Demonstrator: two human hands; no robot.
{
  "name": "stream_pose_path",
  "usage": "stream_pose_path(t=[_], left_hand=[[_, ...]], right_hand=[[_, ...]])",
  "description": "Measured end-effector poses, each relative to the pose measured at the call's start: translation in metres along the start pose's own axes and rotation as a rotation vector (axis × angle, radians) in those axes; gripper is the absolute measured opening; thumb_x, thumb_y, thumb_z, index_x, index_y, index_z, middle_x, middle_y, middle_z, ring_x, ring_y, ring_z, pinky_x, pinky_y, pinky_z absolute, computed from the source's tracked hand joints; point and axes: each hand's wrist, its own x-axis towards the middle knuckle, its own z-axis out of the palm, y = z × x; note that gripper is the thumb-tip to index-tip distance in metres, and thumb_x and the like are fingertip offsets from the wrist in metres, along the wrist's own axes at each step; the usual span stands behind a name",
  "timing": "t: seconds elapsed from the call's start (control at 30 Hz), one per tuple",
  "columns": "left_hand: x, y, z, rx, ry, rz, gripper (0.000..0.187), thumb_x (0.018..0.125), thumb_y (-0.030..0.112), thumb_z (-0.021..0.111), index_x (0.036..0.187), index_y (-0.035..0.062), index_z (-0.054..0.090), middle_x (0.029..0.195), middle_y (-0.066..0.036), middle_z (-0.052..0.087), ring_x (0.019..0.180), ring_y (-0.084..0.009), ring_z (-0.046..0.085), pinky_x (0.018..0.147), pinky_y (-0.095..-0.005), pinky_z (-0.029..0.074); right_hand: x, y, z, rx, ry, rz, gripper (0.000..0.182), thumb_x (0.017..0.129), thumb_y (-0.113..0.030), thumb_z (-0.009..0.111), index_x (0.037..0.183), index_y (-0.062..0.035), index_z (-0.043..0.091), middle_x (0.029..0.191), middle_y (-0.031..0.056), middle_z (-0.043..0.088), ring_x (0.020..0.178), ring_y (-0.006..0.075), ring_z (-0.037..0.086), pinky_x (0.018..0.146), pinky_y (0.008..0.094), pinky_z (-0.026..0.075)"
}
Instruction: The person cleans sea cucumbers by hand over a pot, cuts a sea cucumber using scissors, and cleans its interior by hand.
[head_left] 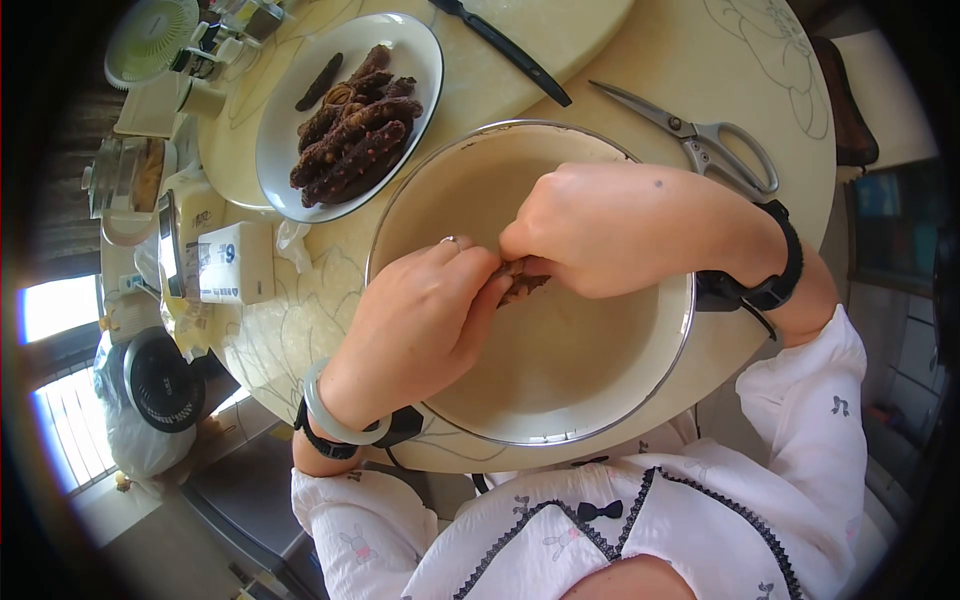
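Over a wide cream basin [590, 400] my two hands meet, fingertips close together. A small dark brown, bumpy piece [522, 288] sits between them. My left hand [425, 305] pinches it from the left, its fingers curled. From the right, my right hand [590, 230] pinches the same piece, and its fingers hide part of it. Behind the basin to the left, a white oval plate with a dark rim [425, 75] bears several dark, knobbly sea cucumbers [355, 150].
Grey-handled scissors [700, 140] lie behind the basin's right side. A black-handled tool [510, 52] rests farther back. Left of the basin are a tissue pack [235, 263] and crumpled tissue [292, 245]. Jars [235, 50] and a green fan-like object [150, 40] stand at the back left.
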Motion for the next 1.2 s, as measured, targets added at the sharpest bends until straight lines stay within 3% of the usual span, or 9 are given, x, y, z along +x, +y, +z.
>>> stream_pose_path(t=[0.1, 0.17, 0.37, 0.47, 0.57, 0.67, 0.8, 0.87, 1.2], left_hand=[[0.0003, 0.0, 0.0024, 0.001, 0.041, 0.009, 0.009, 0.093, 0.008, 0.06, 0.088, 0.0018, 0.059, 0.081, -0.014, 0.061, 0.079, -0.0362, 0.06, 0.068, -0.0453, 0.048], [0.0006, 0.0002, 0.0022, 0.025, 0.005, -0.005, 0.009, 0.094, 0.009, 0.06, 0.088, 0.0016, 0.059, 0.083, -0.015, 0.061, 0.081, -0.0365, 0.061, 0.07, -0.0453, 0.049], [0.0, 0.0024, 0.0027, 0.065, -0.019, -0.016, 0.009, 0.094, 0.009, 0.058, 0.09, 0.0006, 0.058, 0.084, -0.016, 0.061, 0.082, -0.0378, 0.06, 0.072, -0.0467, 0.048], [-0.0005, 0.0019, 0.0031, 0.065, 0.001, -0.031, 0.01, 0.095, 0.009, 0.058, 0.09, 0.0006, 0.057, 0.082, -0.017, 0.06, 0.08, -0.038, 0.059, 0.071, -0.047, 0.047], [0.0001, 0.0018, 0.0036, 0.071, 0.035, -0.034, 0.01, 0.095, 0.009, 0.057, 0.09, 0.0007, 0.057, 0.08, -0.017, 0.058, 0.078, -0.0381, 0.059, 0.07, -0.0467, 0.047], [-0.0009, 0.0041, 0.0005, 0.075, -0.003, -0.069, 0.008, 0.094, 0.004, 0.057, 0.1, 0.0005, 0.059, 0.088, -0.018, 0.061, 0.083, -0.0402, 0.058, 0.073, -0.046, 0.046], [-0.001, 0.0028, 0.0016, 0.078, 0.0, -0.063, 0.007, 0.093, 0.003, 0.058, 0.1, 0.0004, 0.059, 0.088, -0.018, 0.06, 0.084, -0.04, 0.058, 0.073, -0.0457, 0.046], [-0.0001, 0.0022, 0.0022, 0.09, 0.026, -0.012, 0.009, 0.094, 0.009, 0.058, 0.091, 0.0011, 0.057, 0.082, -0.015, 0.058, 0.079, -0.0366, 0.059, 0.07, -0.0455, 0.048], [-0.001, -0.0007, 0.0024, 0.022, 0.033, 0.027, 0.006, 0.094, 0.008, 0.059, 0.092, 0.002, 0.057, 0.085, -0.014, 0.059, 0.081, -0.0358, 0.059, 0.07, -0.0448, 0.048]], right_hand=[[-0.0002, 0.0052, 0.0046, 0.008, 0.127, -0.093, 0.014, 0.077, -0.005, 0.059, 0.076, 0.0021, 0.071, 0.074, 0.0224, 0.068, 0.071, 0.0392, 0.067, 0.068, 0.0459, 0.053], [0.0014, 0.0034, 0.0011, -0.051, -0.014, -0.036, 0.013, 0.088, -0.009, 0.06, 0.089, 0.0001, 0.068, 0.082, 0.0193, 0.069, 0.082, 0.0389, 0.068, 0.073, 0.0457, 0.054], [0.0017, 0.0013, 0.0008, -0.028, 0.016, -0.044, 0.013, 0.088, -0.009, 0.061, 0.091, 0.0007, 0.069, 0.084, 0.0189, 0.07, 0.082, 0.0388, 0.068, 0.074, 0.0461, 0.054], [-0.0005, 0.0043, 0.0032, 0.073, 0.165, -0.075, 0.018, 0.085, -0.013, 0.063, 0.085, 0.0009, 0.073, 0.08, 0.0205, 0.07, 0.078, 0.0383, 0.068, 0.072, 0.0466, 0.053], [-0.0006, 0.0093, 0.0033, 0.136, 0.184, -0.095, 0.019, 0.086, -0.013, 0.061, 0.087, 0.0009, 0.073, 0.083, 0.0206, 0.07, 0.08, 0.0383, 0.068, 0.074, 0.0468, 0.054], [-0.0022, 0.006, -0.0014, 0.109, 0.122, -0.046, 0.021, 0.087, -0.013, 0.058, 0.087, 0.001, 0.073, 0.084, 0.0214, 0.07, 0.08, 0.0385, 0.068, 0.074, 0.0468, 0.054], [-0.0025, 0.0027, -0.0036, 0.117, 0.083, 0.006, 0.023, 0.088, -0.014, 0.055, 0.086, 0.0013, 0.072, 0.083, 0.0217, 0.07, 0.08, 0.0386, 0.068, 0.074, 0.0471, 0.054], [-0.0018, 0.0034, -0.0039, 0.107, 0.064, -0.019, 0.024, 0.088, -0.014, 0.054, 0.084, 0.0016, 0.072, 0.082, 0.0223, 0.07, 0.079, 0.0384, 0.068, 0.074, 0.0472, 0.054], [-0.0023, 0.0046, -0.0025, 0.058, 0.123, -0.114, 0.027, 0.088, -0.015, 0.053, 0.08, 0.0025, 0.072, 0.078, 0.0222, 0.069, 0.074, 0.0377, 0.068, 0.073, 0.0466, 0.054]])
